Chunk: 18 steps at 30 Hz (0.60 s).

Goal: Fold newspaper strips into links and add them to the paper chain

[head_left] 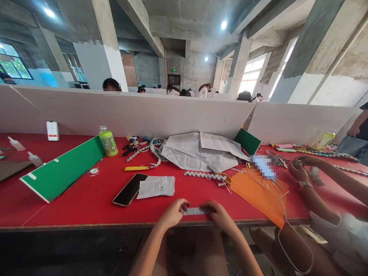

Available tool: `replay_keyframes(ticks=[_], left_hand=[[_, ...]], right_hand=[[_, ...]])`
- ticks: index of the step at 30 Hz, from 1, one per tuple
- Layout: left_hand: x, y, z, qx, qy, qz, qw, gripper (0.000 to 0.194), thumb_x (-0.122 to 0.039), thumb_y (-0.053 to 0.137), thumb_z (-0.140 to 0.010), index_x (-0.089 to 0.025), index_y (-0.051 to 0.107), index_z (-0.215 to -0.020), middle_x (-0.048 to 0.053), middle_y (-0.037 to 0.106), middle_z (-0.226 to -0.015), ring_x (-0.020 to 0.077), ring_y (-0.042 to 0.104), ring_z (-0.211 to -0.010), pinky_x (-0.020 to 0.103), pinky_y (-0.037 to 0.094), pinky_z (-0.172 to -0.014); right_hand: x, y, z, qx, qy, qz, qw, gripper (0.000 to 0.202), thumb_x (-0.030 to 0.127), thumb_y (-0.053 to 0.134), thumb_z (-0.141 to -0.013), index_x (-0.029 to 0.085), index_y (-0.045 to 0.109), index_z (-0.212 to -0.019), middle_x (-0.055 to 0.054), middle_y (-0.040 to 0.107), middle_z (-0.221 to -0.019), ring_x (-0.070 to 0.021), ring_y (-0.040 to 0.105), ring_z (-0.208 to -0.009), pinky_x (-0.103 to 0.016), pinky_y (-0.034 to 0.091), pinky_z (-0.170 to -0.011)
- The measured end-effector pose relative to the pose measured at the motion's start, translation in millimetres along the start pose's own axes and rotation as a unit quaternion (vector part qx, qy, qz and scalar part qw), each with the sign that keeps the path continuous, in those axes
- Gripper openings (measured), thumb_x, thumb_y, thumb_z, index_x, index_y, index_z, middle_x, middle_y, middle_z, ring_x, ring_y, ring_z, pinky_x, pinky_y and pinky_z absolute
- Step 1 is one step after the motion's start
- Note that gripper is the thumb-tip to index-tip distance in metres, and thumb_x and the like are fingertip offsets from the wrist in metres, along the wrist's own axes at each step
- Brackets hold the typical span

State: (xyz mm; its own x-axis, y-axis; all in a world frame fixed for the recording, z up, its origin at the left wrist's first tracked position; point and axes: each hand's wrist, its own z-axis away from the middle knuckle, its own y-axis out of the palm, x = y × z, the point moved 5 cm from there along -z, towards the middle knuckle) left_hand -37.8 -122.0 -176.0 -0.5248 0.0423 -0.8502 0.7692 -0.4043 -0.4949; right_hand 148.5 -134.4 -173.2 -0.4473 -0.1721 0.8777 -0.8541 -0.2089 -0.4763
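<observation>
Currently, a narrow paper strip (194, 211) spans the gap between both hands, close to the front edge of the red desk (94, 215). The left hand (174, 212) pinches one end and the right hand (217, 213) the other; whether the strip rests on the surface cannot be determined.

Principal risk, as judged: uneven pulling could crease or tear the strip, and a loosened pinch could drop it over the edge. Secondary risk: the stack of paper pieces (157, 187), lying against the phone (130, 189), appears loose, so a sleeve or draught could scatter it. To the right, an orange sheet (250, 193) juts past the edge beneath a trailing cord (285, 214); a snagged cord could drag it off.
</observation>
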Motion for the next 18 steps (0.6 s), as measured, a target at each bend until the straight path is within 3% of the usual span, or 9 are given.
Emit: replay_keyframes(ticks=[6, 10, 14, 18], left_hand=[[-7.3, -4.9, 1.3, 0.014, 0.025, -0.006, 1.0, 0.053, 0.005, 0.031, -0.058, -0.016, 0.058, -0.1, 0.003, 0.06, -0.091, 0.0116, 0.055, -0.084, 0.022, 0.042, -0.077], [-18.9, -1.9, 13.6, -0.034, 0.062, -0.082, 0.994, 0.051, 0.005, 0.033, -0.062, -0.019, 0.062, -0.097, 0.003, 0.057, -0.09, 0.0126, 0.054, -0.086, 0.023, 0.042, -0.079], [-28.2, 9.1, 38.4, -0.122, 0.102, -0.232, 0.96, 0.036, -0.01, 0.041, -0.078, -0.024, 0.063, -0.103, 0.005, 0.053, -0.095, 0.0179, 0.051, -0.09, 0.029, 0.041, -0.079], [-22.5, 22.8, 53.8, -0.148, 0.128, -0.351, 0.916, 0.03, -0.023, 0.045, -0.085, -0.029, 0.058, -0.111, 0.006, 0.055, -0.1, 0.0216, 0.049, -0.09, 0.035, 0.04, -0.078]], right_hand=[[4.2, -8.4, 3.6, 0.002, 0.002, -0.007, 1.0, 0.055, 0.006, 0.03, -0.047, 0.017, 0.067, -0.087, -0.004, 0.067, -0.093, -0.0171, 0.059, -0.093, -0.03, 0.042, -0.086], [14.8, -4.1, 9.8, 0.002, -0.015, 0.027, 1.0, 0.043, 0.006, 0.034, -0.062, 0.019, 0.066, -0.088, -0.005, 0.066, -0.094, -0.0176, 0.059, -0.091, -0.029, 0.043, -0.084], [25.8, 5.9, 25.9, -0.045, -0.027, 0.149, 0.987, 0.023, 0.019, 0.046, -0.078, 0.023, 0.064, -0.091, -0.004, 0.063, -0.101, -0.0206, 0.054, -0.096, -0.033, 0.038, -0.085], [27.7, 18.2, 40.8, -0.066, -0.035, 0.253, 0.965, 0.016, 0.019, 0.049, -0.081, 0.024, 0.06, -0.092, -0.003, 0.061, -0.101, -0.0209, 0.052, -0.095, -0.033, 0.035, -0.082]])
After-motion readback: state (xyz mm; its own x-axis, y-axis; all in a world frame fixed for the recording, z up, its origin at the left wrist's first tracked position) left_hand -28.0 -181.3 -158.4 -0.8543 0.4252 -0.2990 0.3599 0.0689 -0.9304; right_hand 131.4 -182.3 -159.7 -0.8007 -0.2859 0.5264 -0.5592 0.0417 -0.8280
